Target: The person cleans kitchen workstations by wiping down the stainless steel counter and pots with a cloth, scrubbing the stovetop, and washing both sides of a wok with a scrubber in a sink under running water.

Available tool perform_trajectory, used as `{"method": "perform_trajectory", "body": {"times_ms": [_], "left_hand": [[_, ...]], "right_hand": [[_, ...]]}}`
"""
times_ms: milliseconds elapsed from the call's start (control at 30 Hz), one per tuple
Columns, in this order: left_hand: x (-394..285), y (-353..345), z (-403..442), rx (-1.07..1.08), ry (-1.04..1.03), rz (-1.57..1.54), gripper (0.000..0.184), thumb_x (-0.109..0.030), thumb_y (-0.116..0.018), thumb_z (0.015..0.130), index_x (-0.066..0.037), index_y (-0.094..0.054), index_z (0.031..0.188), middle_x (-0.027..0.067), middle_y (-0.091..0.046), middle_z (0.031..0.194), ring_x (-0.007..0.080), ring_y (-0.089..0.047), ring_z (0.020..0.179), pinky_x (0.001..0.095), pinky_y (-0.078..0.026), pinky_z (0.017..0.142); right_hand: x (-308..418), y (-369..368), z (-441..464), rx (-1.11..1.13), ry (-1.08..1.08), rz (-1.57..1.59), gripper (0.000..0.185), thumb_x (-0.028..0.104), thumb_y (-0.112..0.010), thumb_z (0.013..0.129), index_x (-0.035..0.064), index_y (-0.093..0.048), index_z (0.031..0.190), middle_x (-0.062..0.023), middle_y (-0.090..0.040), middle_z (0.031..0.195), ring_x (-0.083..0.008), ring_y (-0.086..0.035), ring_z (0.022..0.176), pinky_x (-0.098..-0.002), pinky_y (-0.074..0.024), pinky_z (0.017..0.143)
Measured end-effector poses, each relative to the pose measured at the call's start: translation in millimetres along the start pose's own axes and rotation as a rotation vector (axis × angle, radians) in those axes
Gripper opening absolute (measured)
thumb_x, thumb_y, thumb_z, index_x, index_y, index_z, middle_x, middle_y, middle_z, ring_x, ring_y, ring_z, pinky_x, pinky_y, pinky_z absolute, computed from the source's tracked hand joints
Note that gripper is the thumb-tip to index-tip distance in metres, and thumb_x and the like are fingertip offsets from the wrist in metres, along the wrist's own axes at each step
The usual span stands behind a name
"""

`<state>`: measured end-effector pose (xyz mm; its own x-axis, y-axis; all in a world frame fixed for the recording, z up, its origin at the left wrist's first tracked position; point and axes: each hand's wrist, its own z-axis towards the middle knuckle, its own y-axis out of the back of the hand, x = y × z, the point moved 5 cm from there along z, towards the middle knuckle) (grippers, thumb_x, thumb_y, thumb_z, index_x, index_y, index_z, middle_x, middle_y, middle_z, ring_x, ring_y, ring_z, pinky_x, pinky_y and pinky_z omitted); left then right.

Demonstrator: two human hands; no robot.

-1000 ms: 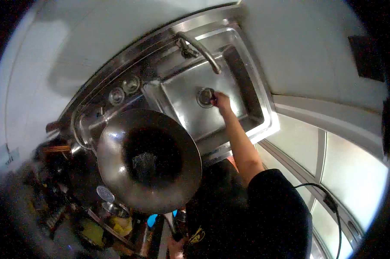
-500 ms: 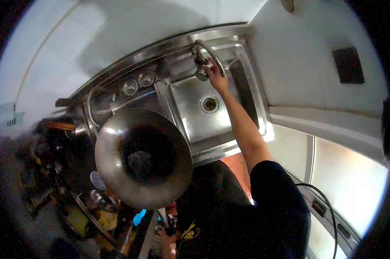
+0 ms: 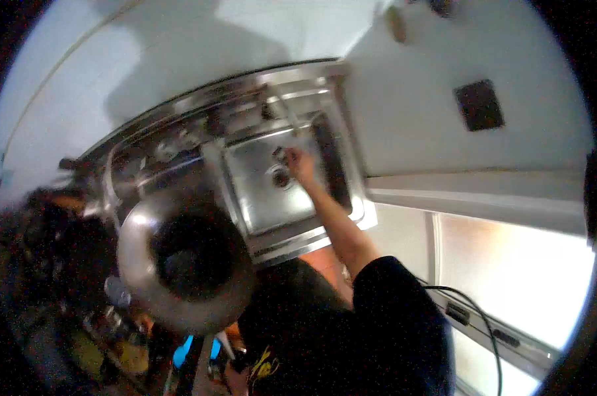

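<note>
My left hand (image 3: 236,379) is low in the view, closed around the handle of a large, round-bottomed wok (image 3: 139,274). The wok is tilted so that its dark inside faces me, left of the sink. Over the steel sink (image 3: 262,208) my right hand (image 3: 300,164) is closed on a small, dark, roundish thing (image 3: 280,154), too blurred to name. That hand is just above the drain (image 3: 283,177). Behind it the curved faucet (image 3: 285,109) reaches over the basin.
Two small round metal items (image 3: 177,146) sit on the ledge left of the sink. Dark kitchen clutter fills the far left. A tiled wall (image 3: 199,39) runs behind, and a black cable (image 3: 477,307) hangs at the right by a bright window (image 3: 510,277).
My right hand has come away from the faucet toward the drain, with the small roundish thing in it. The whole view has shifted and blurred; my left hand still holds the wok.
</note>
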<state>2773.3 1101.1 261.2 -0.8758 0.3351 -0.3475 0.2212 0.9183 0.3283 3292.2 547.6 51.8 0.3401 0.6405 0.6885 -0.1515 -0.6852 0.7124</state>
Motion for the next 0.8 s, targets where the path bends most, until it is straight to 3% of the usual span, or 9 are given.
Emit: {"method": "perform_trajectory", "body": {"times_ms": [67,133,233,367,500,567,633,700,800], "left_hand": [[-1.6,-1.5,15.5,0.023,-0.008,0.007,0.08,-0.039,-0.072,0.088,-0.006,-0.033,0.149,0.0193,-0.046,0.141,0.0307,-0.053,0.12,0.0442,-0.051,0.095],[-1.6,-2.8,25.6,0.036,-0.012,0.007,0.081,-0.039,-0.071,0.088,-0.006,-0.032,0.15,0.0192,-0.046,0.141,0.0306,-0.054,0.12,0.0441,-0.051,0.094],[1.1,5.9,27.0,0.052,-0.03,0.015,0.081,-0.04,-0.071,0.088,-0.007,-0.031,0.151,0.0191,-0.045,0.142,0.0305,-0.055,0.119,0.0441,-0.052,0.093],[18.0,17.0,18.9,0.147,-0.103,0.081,0.082,-0.04,-0.07,0.089,-0.007,-0.029,0.152,0.019,-0.044,0.142,0.0303,-0.056,0.117,0.0439,-0.053,0.092],[8.1,40.6,-0.7,0.493,-0.425,0.182,0.082,-0.034,-0.073,0.088,-0.007,-0.029,0.152,0.0175,-0.041,0.145,0.0295,-0.053,0.12,0.0441,-0.052,0.094],[-24.1,31.2,-11.4,0.381,-0.318,-0.057,0.083,-0.027,-0.076,0.086,-0.006,-0.031,0.151,0.0163,-0.036,0.147,0.0295,-0.05,0.124,0.045,-0.051,0.097],[-32.3,4.4,-23.9,0.021,-0.031,-0.491,0.085,-0.027,-0.077,0.085,-0.005,-0.03,0.151,0.0166,-0.033,0.149,0.0308,-0.05,0.125,0.0463,-0.05,0.097],[-9.7,5.7,-6.9,-0.011,-0.005,-0.23,0.082,-0.025,-0.076,0.086,-0.004,-0.03,0.151,0.0166,-0.036,0.147,0.0303,-0.051,0.124,0.0477,-0.05,0.097],[60.8,14.0,44.0,-0.047,0.021,0.161,0.079,-0.022,-0.074,0.088,-0.003,-0.03,0.15,0.0166,-0.04,0.144,0.0296,-0.052,0.122,0.0497,-0.05,0.097]], "right_hand": [[-23.3,8.6,-19.9,0.028,-0.223,0.365,0.03,0.03,-0.063,0.095,0.0058,-0.072,0.11,-0.0074,-0.074,0.095,-0.0189,-0.066,0.072,-0.033,-0.0526,0.068],[7.2,26.4,-34.1,0.127,-0.484,0.814,0.03,0.03,-0.061,0.096,0.0022,-0.07,0.101,-0.0054,-0.067,0.087,-0.0151,-0.059,0.067,-0.0291,-0.0478,0.058],[35.3,41.1,-33.0,0.149,-0.507,1.105,0.035,0.038,-0.064,0.094,0.0041,-0.064,0.103,-0.0053,-0.06,0.081,-0.0158,-0.054,0.061,-0.0291,-0.0468,0.054],[47.3,23.5,-33.5,0.292,-0.752,1.496,0.038,0.046,-0.062,0.095,0.0093,-0.062,0.105,-0.0046,-0.059,0.083,-0.0164,-0.055,0.066,-0.028,-0.0461,0.052],[49.1,23.7,-30.3,0.296,-0.678,1.545,0.034,0.041,-0.066,0.095,0.0103,-0.062,0.107,-0.0024,-0.062,0.089,-0.0146,-0.056,0.071,-0.0277,-0.0461,0.052],[51.5,26.3,-27.3,0.253,-0.687,1.472,0.029,0.032,-0.072,0.091,0.0095,-0.063,0.108,-0.0025,-0.064,0.091,-0.0135,-0.058,0.074,-0.0278,-0.0487,0.056],[57.1,26.8,-24.6,0.257,-0.635,1.391,0.029,0.023,-0.076,0.088,0.0077,-0.062,0.108,-0.0034,-0.065,0.093,-0.0137,-0.061,0.079,-0.0286,-0.0516,0.06],[58.6,29.4,-22.3,0.304,-0.534,1.302,0.032,0.016,-0.079,0.084,0.005,-0.062,0.109,-0.0052,-0.067,0.095,-0.0152,-0.063,0.084,-0.03,-0.0548,0.065],[42.8,34.9,-14.7,0.31,-0.002,0.463,0.056,0.017,-0.084,0.078,0.0007,-0.054,0.122,-0.009,-0.068,0.1,-0.0235,-0.066,0.092,-0.037,-0.056,0.077]]}}
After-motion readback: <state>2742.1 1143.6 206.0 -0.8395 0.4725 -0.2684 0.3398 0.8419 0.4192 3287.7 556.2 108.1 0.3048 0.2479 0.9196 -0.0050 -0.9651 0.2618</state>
